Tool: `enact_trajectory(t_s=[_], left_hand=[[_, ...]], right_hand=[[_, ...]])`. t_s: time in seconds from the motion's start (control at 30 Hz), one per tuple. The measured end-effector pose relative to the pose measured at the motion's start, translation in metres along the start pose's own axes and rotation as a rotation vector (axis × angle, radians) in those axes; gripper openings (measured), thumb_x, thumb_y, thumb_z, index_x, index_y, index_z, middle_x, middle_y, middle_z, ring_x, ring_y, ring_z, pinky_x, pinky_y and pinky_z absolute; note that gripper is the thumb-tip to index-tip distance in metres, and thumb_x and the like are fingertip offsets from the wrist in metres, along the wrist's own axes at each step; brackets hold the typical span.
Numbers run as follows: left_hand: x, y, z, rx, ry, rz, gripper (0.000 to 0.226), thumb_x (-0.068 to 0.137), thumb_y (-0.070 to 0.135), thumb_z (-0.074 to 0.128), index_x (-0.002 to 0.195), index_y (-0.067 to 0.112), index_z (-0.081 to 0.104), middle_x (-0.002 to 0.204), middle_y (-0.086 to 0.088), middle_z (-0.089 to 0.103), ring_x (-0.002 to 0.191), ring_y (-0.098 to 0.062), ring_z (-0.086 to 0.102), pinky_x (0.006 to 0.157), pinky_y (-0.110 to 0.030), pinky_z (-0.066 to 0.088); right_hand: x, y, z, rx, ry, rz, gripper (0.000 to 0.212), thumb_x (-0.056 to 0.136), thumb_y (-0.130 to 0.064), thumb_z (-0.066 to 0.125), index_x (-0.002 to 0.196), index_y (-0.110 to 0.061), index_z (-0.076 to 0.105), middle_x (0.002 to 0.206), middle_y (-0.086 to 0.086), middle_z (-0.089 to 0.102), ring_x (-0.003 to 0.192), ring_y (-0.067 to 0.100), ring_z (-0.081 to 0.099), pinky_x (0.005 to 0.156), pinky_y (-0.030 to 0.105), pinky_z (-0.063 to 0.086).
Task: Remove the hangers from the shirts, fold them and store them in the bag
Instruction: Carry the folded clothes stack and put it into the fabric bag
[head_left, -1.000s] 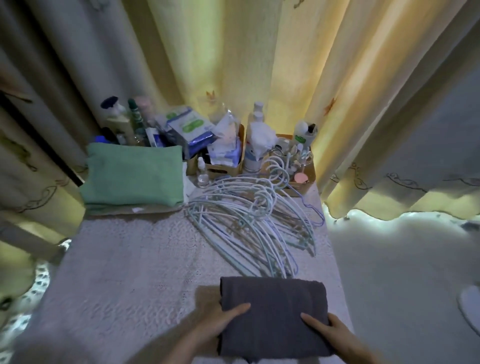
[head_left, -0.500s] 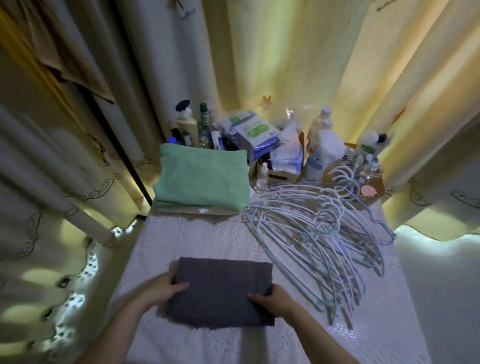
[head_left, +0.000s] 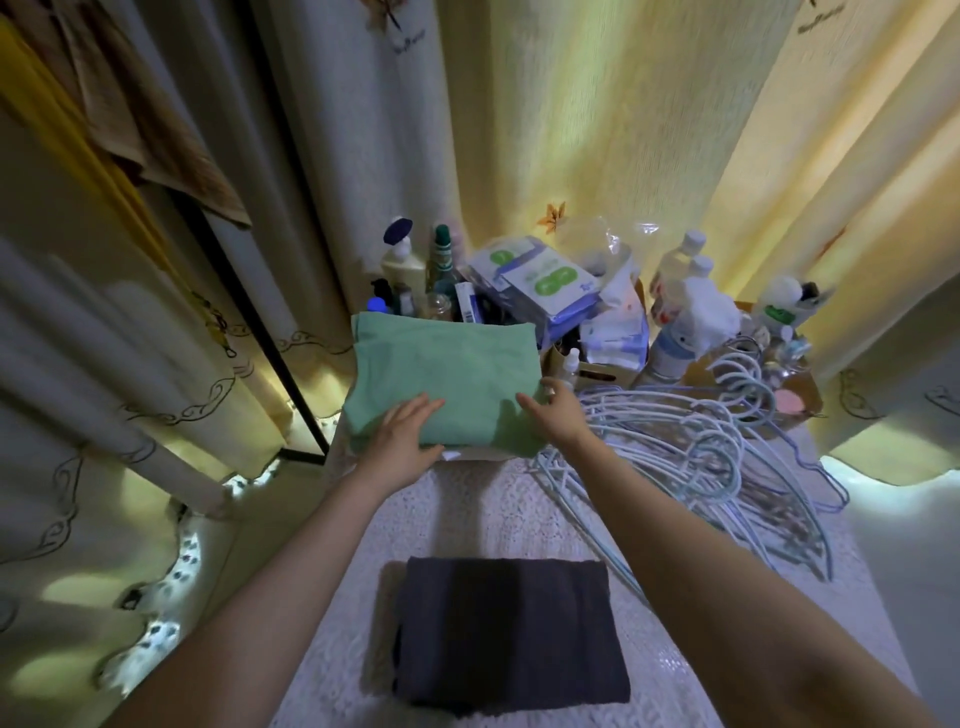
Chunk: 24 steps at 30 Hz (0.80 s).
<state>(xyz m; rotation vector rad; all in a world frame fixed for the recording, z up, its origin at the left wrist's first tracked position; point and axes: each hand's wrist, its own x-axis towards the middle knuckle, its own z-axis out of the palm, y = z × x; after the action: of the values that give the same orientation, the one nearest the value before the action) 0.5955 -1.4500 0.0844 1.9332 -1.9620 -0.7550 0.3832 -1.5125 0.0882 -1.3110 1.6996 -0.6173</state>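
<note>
Left grip: my left grip (head_left: 402, 431) lies palm down on the near edge of the green folded shirt (head_left: 447, 364). The fingers are straight and a little spread, so it is wide and closes on nothing.
Left arm: bare and stretched well forward from the lower left, with the wrist in line with the forearm.
Right grip: my right grip (head_left: 558, 410) is at the shirt's near right corner, palm down. The fingers are loosely spread and the thumb points toward my left grip. It is wide and holds nothing; I cannot tell whether it touches the cloth.
Right arm: bare and extended forward from the lower right, with the forearm passing over the left fringe of the hangers (head_left: 717, 467).
Green folded shirt: under my left grip and running away beyond both grips, at the far end of the bench (head_left: 498, 514).
Grey folded shirt (head_left: 506, 634): well behind both grips, close to me, lying flat on the bench between my forearms.
Hangers: a loose pale-blue heap just right of my right grip, hooks pointing away from me.
Beyond the grips: bottles (head_left: 400, 260), packets (head_left: 540, 280) and a cardboard box (head_left: 613, 371) stand past the green shirt, against the curtains (head_left: 571, 130).
</note>
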Motion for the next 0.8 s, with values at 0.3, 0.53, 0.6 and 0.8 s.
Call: enact_trajectory(t_s=[0.3,0.53,0.6,0.8], left_hand=[[0.01,-0.031,0.005,-0.051,-0.075,0.026,0.079,0.079,0.034,0.074,0.146,0.028,0.032,0.156,0.006,0.023,0.142,-0.02,0.022,0.115,-0.033,0.019],[0.004,-0.038,-0.007,-0.056,0.331,-0.021,0.082,0.073,0.03,0.078,0.142,0.018,0.037,0.141,-0.007,0.045,0.129,-0.031,0.04,0.105,-0.047,0.037],[0.001,-0.035,-0.018,-0.154,0.491,-0.069,0.06,0.077,0.016,0.072,0.133,0.016,0.05,0.123,-0.009,0.059,0.112,-0.032,0.054,0.089,-0.041,0.047],[-0.027,-0.02,-0.037,-0.224,0.592,0.141,0.067,0.069,-0.011,0.07,0.125,0.025,0.06,0.106,0.021,0.053,0.1,-0.006,0.051,0.083,-0.005,0.037]], right_hand=[[0.0,-0.032,0.016,0.3,-0.158,-0.006,0.04,0.088,0.002,0.05,0.126,-0.011,0.049,0.117,0.015,0.062,0.103,0.032,0.062,0.09,0.046,0.054],[-0.01,-0.113,-0.005,0.471,-0.208,-0.126,0.042,0.088,0.014,0.037,0.122,-0.005,0.051,0.089,0.009,0.063,0.078,0.024,0.063,0.07,0.036,0.057],[-0.015,-0.128,-0.018,0.524,-0.239,-0.148,0.042,0.089,0.014,0.039,0.124,-0.006,0.05,0.091,0.01,0.063,0.079,0.024,0.064,0.072,0.036,0.057],[-0.039,-0.093,-0.061,0.547,-0.329,-0.15,0.04,0.091,0.008,0.046,0.123,-0.015,0.052,0.1,0.01,0.066,0.081,0.021,0.068,0.07,0.033,0.058]])
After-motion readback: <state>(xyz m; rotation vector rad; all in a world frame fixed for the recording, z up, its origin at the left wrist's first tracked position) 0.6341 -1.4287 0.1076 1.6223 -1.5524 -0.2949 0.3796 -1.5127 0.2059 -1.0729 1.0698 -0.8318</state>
